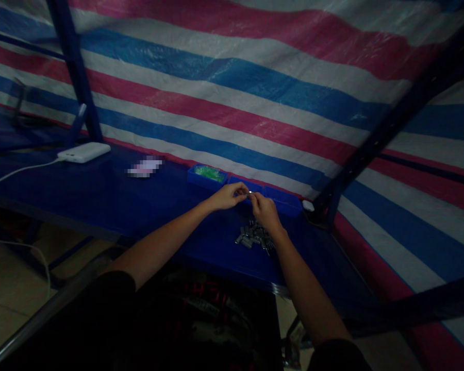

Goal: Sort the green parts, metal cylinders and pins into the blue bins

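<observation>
My left hand (233, 195) and my right hand (264, 210) meet above the blue table, fingertips pinched close together. Between them is a small shiny metal piece (249, 193), too small and dark to make out fully; both hands appear to grip it. Just below my right hand lies a loose pile of small metal cylinders (254, 235) on the tabletop. Behind the hands stand a blue bin (244, 182) and another blue bin (284, 201), partly hidden by my fingers. To their left, a blue bin (193, 178) holds green pieces (209, 173).
A white power bank or similar device (85, 152) with a cable lies on the blue table (150, 206) at left, near a blurred-out card (145, 167). A small white object (308, 206) sits at right by the frame post (355, 147). Striped sheeting (224, 108) hangs behind.
</observation>
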`<state>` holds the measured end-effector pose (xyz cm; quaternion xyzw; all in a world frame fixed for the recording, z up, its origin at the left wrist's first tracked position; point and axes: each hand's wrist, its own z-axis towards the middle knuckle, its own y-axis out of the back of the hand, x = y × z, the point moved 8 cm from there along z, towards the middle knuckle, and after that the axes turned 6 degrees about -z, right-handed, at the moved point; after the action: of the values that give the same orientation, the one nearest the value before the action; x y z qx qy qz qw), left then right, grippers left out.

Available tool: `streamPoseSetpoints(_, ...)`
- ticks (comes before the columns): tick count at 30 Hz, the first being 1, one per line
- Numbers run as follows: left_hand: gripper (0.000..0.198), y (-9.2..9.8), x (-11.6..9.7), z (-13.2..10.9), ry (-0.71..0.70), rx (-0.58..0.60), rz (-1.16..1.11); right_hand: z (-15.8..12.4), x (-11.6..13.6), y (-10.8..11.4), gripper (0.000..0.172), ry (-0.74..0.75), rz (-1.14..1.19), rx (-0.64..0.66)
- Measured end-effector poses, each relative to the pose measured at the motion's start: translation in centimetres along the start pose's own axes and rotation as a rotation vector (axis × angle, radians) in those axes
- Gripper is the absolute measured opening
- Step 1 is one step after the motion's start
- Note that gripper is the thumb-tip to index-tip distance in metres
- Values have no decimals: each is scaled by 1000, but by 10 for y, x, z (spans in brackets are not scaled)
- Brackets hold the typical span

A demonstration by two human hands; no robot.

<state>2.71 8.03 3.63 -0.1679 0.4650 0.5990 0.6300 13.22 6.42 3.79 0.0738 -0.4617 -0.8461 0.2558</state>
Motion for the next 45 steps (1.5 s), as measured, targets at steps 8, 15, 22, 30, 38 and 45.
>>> streamPoseSetpoints(8, 18, 0, 12, 1, 89, -87, 99, -3, 8, 16, 25, 17, -122, -94)
streamPoseSetpoints(15, 22, -49, -3, -17, -148, 316, 564, -11, -18, 65, 41, -188, -112, -532)
streamPoseSetpoints(22, 12, -56, 4, -26, -103, 411, 775, 7, -38, 13, 31, -220, -187, 38)
streamPoseSetpoints(30, 9, -30, 15, -9, 24, 201, 448, -1, -28, 7, 33, -98, 215, -16)
streamPoseSetpoints(38, 22, -7, 4, -4, 45, -47, 215, 0, -8, -1, 19, 7, 270, 42)
streamPoseSetpoints(45, 7, -5, 0, -4, 26, -62, 329, -1, -12, 10, 30, -44, 266, -58)
